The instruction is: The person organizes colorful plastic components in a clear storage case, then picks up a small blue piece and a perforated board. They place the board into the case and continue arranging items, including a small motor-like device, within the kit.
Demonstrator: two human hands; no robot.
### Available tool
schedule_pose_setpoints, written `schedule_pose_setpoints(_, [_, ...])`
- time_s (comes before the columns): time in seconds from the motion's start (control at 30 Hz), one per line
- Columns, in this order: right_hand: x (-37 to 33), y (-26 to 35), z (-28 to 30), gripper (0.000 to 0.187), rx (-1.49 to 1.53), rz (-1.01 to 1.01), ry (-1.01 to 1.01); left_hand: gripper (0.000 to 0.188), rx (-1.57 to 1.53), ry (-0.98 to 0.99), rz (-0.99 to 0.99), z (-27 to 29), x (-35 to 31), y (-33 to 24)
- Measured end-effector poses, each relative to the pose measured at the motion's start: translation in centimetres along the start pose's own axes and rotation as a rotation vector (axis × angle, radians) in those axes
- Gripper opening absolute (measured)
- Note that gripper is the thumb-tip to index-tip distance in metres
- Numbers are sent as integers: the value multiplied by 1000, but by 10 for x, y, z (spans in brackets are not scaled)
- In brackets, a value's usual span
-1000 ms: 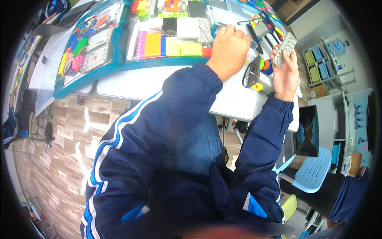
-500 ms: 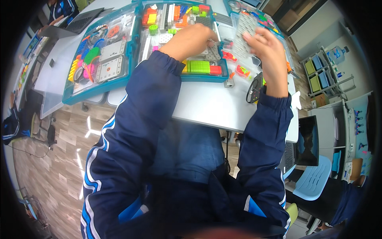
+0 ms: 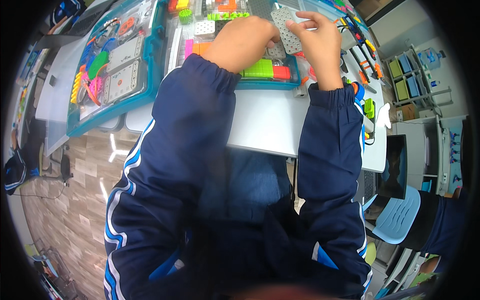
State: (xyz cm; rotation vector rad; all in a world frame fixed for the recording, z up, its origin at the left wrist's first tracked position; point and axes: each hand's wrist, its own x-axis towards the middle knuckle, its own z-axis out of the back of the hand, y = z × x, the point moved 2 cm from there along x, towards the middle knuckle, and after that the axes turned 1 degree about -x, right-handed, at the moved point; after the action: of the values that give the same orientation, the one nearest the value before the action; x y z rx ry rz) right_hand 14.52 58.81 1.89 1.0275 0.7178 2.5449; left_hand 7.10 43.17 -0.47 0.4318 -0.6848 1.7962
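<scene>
My right hand pinches a light grey plate full of holes between thumb and fingers, tilted above the right part of a teal parts case. Close by on the left, my left hand reaches into the case, fingers curled down and pressed together. Whatever they hold, if anything, is hidden behind the hand. A grey piece shows just under those fingertips. Along the case's near side lie green blocks and a red block. A white plate with holes sits left of my left hand.
The case's other half holds grey electronic bricks, cables and coloured gears. Black and orange assembled parts stand on the table to the right. A monitor and a blue chair are at the far right.
My right hand has brought the grey plate left and down, close to my left hand. The left hand stays over the case, its fingers now more curled. The whole view has shifted.
</scene>
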Motion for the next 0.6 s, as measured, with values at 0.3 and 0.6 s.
schedule_pose_setpoints(0.3, [-8,1,-18,35,-67,-46,62,13,-76,-6,92,1,-1,1])
schedule_pose_setpoints(0.6, [-4,-11,-23,35,-15,-85,121,10,-130,-162,64,-1,-2,6])
